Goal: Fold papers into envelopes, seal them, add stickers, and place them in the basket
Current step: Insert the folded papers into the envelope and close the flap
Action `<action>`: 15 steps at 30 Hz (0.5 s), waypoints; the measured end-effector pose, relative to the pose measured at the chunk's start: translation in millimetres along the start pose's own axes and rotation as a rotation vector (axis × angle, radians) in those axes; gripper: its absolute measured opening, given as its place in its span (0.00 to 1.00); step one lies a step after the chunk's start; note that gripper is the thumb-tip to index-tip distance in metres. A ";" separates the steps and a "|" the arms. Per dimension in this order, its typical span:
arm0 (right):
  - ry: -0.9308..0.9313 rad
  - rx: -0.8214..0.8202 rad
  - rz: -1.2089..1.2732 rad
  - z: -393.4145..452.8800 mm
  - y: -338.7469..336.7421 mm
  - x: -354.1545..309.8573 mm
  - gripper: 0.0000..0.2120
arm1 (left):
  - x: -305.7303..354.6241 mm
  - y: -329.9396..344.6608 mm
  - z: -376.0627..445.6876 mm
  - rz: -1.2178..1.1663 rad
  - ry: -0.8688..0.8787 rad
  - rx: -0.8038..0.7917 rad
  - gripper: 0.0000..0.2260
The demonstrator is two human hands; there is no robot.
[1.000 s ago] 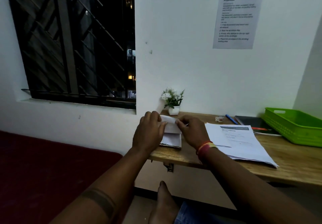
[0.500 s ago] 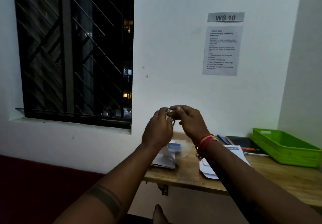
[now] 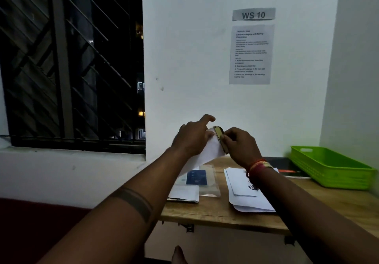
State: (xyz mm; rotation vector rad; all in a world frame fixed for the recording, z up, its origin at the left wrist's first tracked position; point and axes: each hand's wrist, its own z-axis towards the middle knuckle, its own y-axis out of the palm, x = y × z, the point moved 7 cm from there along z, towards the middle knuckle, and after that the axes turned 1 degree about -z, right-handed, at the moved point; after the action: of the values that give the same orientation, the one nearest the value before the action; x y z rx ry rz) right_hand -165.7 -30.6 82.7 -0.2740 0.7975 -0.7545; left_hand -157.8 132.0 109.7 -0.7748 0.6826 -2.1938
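While raised above the wooden shelf [image 3: 205,212], left hand [image 3: 192,138] grips white envelope [image 3: 211,148], forefinger pointing free. Right hand [image 3: 242,146] pinches a narrow yellowish strip [image 3: 219,136] against the envelope's upper edge, possibly a sticker backing. Below: paper stack [image 3: 246,194], clear sleeve [image 3: 207,181]. Off right, green basket [image 3: 332,169] on the shelf.

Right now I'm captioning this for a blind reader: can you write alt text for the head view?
Two hands hold a white envelope above a wooden desk: the left hand grips it, the right hand pinches a small object against its edge. Papers and a green basket sit to the right.
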 end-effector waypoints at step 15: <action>0.196 -0.594 -0.457 35.6 65.6 205.7 0.12 | -49.5 255.5 2.9 0.042 0.018 -0.616 0.28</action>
State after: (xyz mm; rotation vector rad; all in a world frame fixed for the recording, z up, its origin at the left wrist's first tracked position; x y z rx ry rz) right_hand -12.1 -130.1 -37.3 -0.9500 1.1578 -0.9670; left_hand -15.8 11.5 -72.1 -1.0256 1.4029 -1.9587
